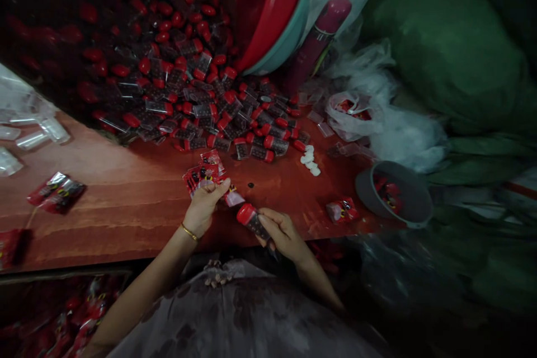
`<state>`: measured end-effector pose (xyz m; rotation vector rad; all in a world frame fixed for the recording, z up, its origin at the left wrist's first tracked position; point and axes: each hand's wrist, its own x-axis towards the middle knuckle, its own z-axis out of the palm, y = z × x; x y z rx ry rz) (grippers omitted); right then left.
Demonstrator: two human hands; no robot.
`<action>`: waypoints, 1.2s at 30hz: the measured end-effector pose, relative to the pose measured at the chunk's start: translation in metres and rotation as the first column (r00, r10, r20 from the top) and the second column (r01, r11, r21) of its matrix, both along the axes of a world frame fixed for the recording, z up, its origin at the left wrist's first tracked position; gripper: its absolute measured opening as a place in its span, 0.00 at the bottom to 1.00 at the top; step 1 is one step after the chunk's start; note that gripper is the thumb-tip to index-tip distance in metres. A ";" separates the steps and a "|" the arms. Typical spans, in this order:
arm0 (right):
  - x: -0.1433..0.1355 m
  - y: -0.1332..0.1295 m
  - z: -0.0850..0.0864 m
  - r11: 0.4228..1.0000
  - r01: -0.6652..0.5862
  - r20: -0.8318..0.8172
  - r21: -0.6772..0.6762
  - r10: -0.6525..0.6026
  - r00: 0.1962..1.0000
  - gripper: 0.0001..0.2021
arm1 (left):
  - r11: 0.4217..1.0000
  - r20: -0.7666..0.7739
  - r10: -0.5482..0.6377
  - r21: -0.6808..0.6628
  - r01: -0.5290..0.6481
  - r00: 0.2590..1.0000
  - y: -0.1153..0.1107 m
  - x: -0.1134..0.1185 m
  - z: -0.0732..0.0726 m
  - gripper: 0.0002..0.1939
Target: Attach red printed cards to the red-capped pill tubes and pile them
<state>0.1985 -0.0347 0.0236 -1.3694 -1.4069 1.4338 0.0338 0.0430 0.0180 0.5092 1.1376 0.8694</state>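
Observation:
My left hand (203, 207), with a gold bangle at its wrist, pinches a small red packet (233, 197) that has a pale end. My right hand (286, 233) is wrapped round a small clear bottle with a red cap (247, 215). The bottle is tilted, its cap pointing up and left toward the packet, with a small gap between them. Just behind my left hand lie several printed red packets (205, 170), partly covered by my fingers. Beyond both hands spreads a large heap of similar red-capped clear bottles (205, 109).
At right stand a grey bucket (364, 187) with red items and a filled red packet (343, 210). White discs (310, 161) lie near the heap. Behind are nested basins (272, 17) and a magenta spray can (312, 39). Packed sachets (56, 193) lie left, above an open box (67, 313).

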 end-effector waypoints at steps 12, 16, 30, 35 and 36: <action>-0.006 0.006 -0.002 0.998 -0.058 -0.013 -0.033 0.057 0.998 0.22 | 0.995 0.003 -0.026 0.091 0.025 1.000 -0.001 -0.001 0.001 0.21; -0.005 0.007 -0.003 0.999 -0.046 -0.015 -0.018 0.045 0.999 0.22 | 0.992 -0.054 -0.041 0.115 0.047 0.998 0.002 -0.005 -0.002 0.23; -0.006 0.010 -0.008 0.999 0.029 -0.008 0.025 -0.029 1.000 0.21 | 0.958 -0.065 -0.177 0.217 0.187 0.982 -0.007 -0.001 0.005 0.18; -0.012 0.015 -0.012 0.990 0.135 -0.013 0.037 -0.135 0.991 0.20 | 0.984 -0.020 -0.088 0.151 0.090 0.996 -0.013 0.007 -0.005 0.17; -0.013 0.015 -0.013 0.986 0.162 0.000 0.050 -0.162 0.987 0.20 | 0.987 -0.011 -0.072 0.140 0.073 0.997 -0.014 0.008 -0.007 0.17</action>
